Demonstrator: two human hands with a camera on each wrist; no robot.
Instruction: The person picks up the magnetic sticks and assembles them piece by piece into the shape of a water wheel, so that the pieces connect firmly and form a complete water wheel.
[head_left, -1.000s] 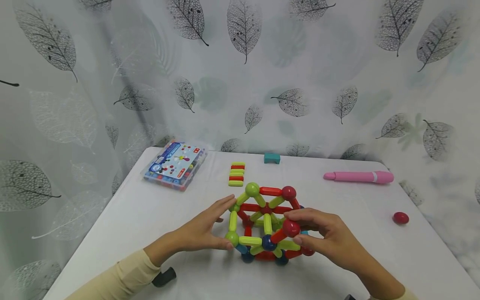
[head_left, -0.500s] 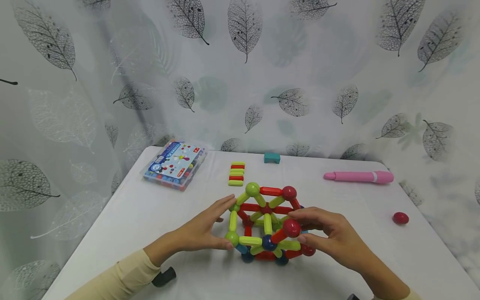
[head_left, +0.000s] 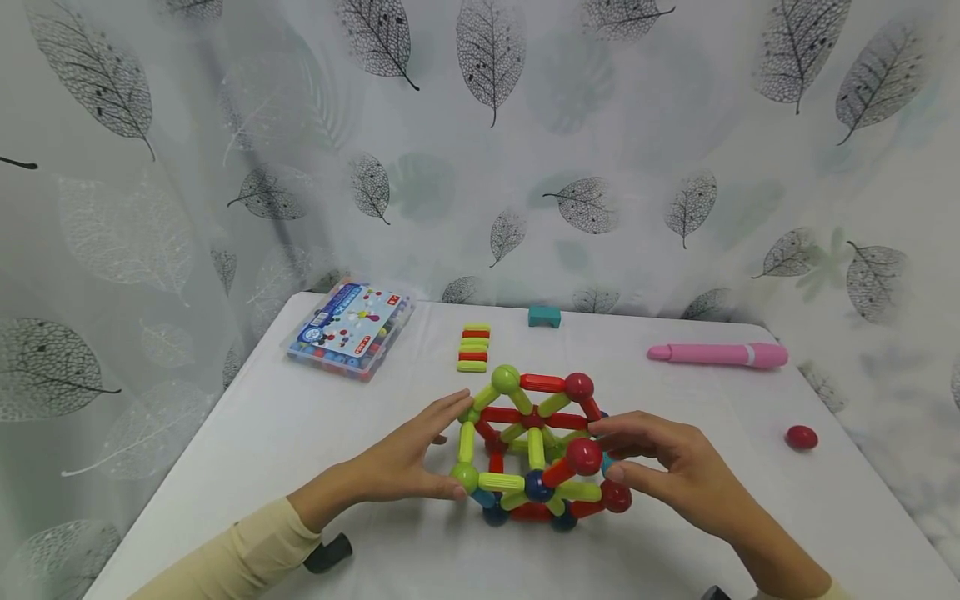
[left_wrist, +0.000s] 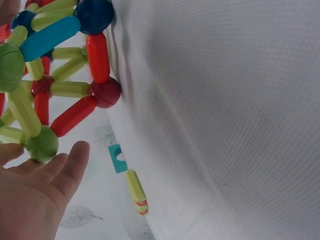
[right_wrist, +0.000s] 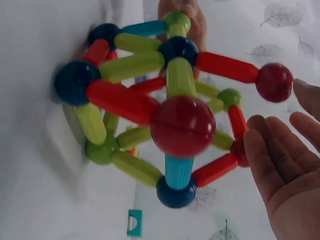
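A frame of magnetic rods and balls (head_left: 534, 450) in green, red and blue stands on the white table (head_left: 300, 433). My left hand (head_left: 438, 450) lies against its left side with straight fingers, the thumb at a low green ball (head_left: 465, 477). In the left wrist view the left hand (left_wrist: 45, 175) is flat beside the frame (left_wrist: 55, 75). My right hand (head_left: 637, 457) hovers at the right side, its fingers spread near a red ball (head_left: 583, 456). The right wrist view shows the right hand (right_wrist: 280, 165) with a gap to the frame (right_wrist: 165, 115).
At the back left lies a clear box of pieces (head_left: 350, 330). A stack of green and red rods (head_left: 473, 348) and a teal piece (head_left: 543, 316) lie behind the frame. A pink pen-shaped thing (head_left: 720, 354) and a red half-ball (head_left: 801, 436) lie at the right. Leaf-print curtains surround the table.
My right hand has drawn slightly to the right, off the red ball it was pinching. The left hand and the frame have stayed put.
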